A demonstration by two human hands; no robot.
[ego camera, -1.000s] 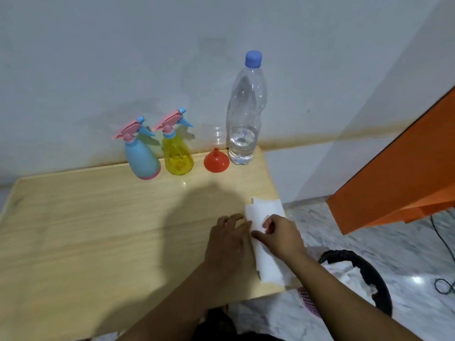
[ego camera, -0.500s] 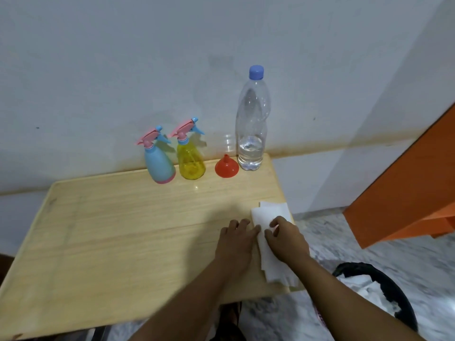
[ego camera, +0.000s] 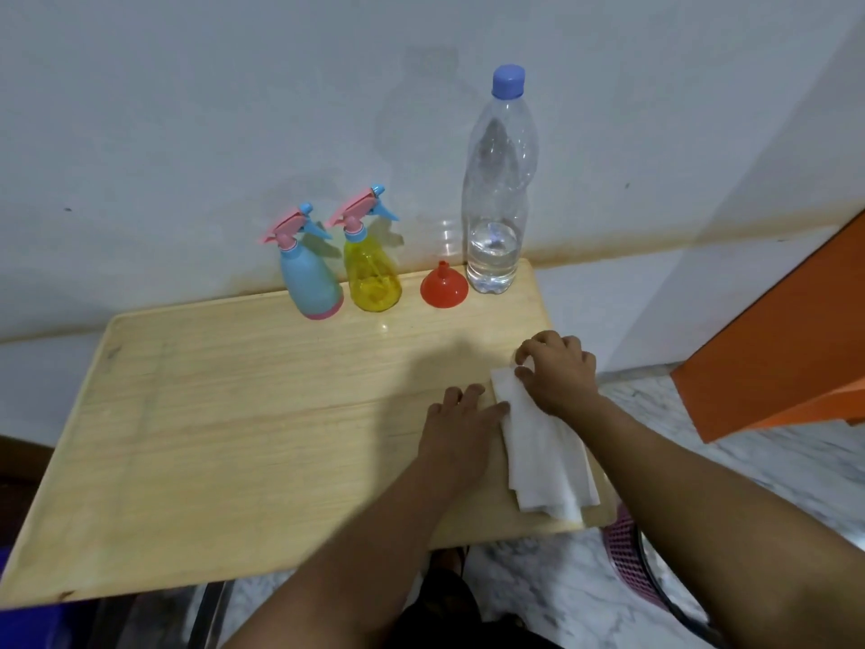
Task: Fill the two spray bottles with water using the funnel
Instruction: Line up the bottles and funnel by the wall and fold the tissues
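Standing in a row along the far edge of the wooden table (ego camera: pixel 196 414), against the pale wall (ego camera: pixel 187 110), four items are recorded, left to right. First, a blue spray bottle (ego camera: pixel 312 283) with a pink trigger head and a pink base is set upright. Second, a yellow translucent spray bottle (ego camera: pixel 372 278) is placed just beside it, likewise upright and capped with a pink and blue trigger head. Third, a red funnel (ego camera: pixel 443 287) is stood wide end down, spout pointing up, near the yellow bottle and just beside the fourth item. Fourth, a tall clear water bottle (ego camera: pixel 498 189) with a blue cap is seen at the table's far right corner (water fills only its lowest part).

Nearer the table's right edge, a white folded tissue (ego camera: pixel 543 442) is laid flat, one end overhanging the near edge. The left hand (ego camera: pixel 461 428) is laid flat on the wood with fingers straight, one fingertip touching the tissue's left edge; nothing is held by it. The right hand (ego camera: pixel 557 367) is set on the tissue's far end with fingers curled, the paper being pinched there.

On the marble floor (ego camera: pixel 772 461) to the right, an orange panel (ego camera: pixel 786 363) is noted, and a pink basket (ego camera: pixel 625 559) is partly visible under the right forearm.
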